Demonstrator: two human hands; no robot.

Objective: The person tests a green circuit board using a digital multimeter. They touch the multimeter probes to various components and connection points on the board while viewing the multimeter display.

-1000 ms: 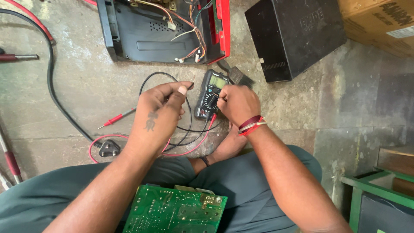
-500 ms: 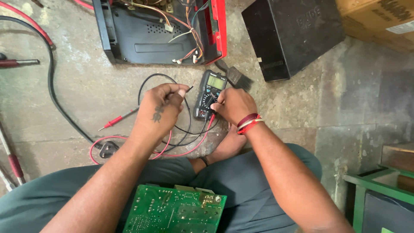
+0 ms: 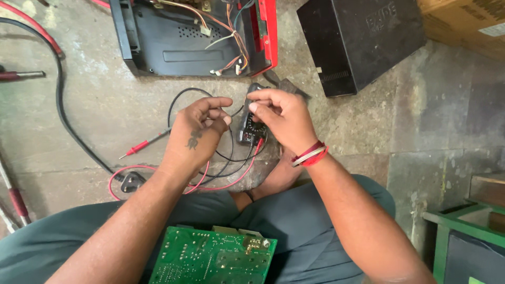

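Gripping a multimeter — right hand, left hand on black lead.

Open black and red case with loose wires on the floor. Black box beside it. Green circuit board on the lap. Green crate at right.

Soft, even daylight falls across the concrete floor, leaving only faint shadows beneath both forearms. No glare shows. Focus is sharp at centre, with slight wide-angle stretching toward the frame's edges and mild blur on the fingers.
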